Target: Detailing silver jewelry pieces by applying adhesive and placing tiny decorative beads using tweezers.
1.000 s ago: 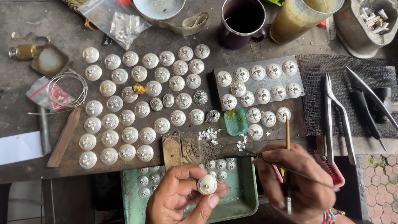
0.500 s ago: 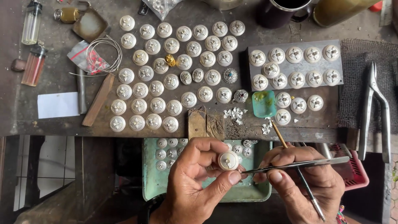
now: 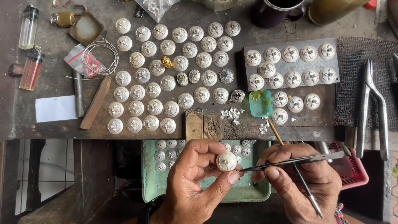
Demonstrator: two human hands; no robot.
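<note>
- Head view: the left hand (image 3: 195, 182) is closed on a round white button (image 3: 226, 161), pinched between thumb and fingers with its decorated face turned up, above a green tray (image 3: 248, 195) that sits below the counter (image 3: 58, 83) edge.
- The right hand (image 3: 302, 182) is closed on steel tweezers (image 3: 290, 162) and also carries a thin brush (image 3: 296, 174) that crosses under them.
- The tweezers lie nearly level, long axis running right to left, tips just right of the button's rim; whether they touch it or grip a small piece I cannot tell.
- So the button lies left of the right hand, straight along the tweezers' axis, and the left hand is the nearer one, already holding it.
- On the counter: rows of similar white buttons (image 3: 166, 79), more on a grey plate (image 3: 248, 62), a small green dish (image 3: 261, 103), silver scraps (image 3: 232, 114), pliers (image 3: 373, 108), two lighters (image 3: 29, 45).
</note>
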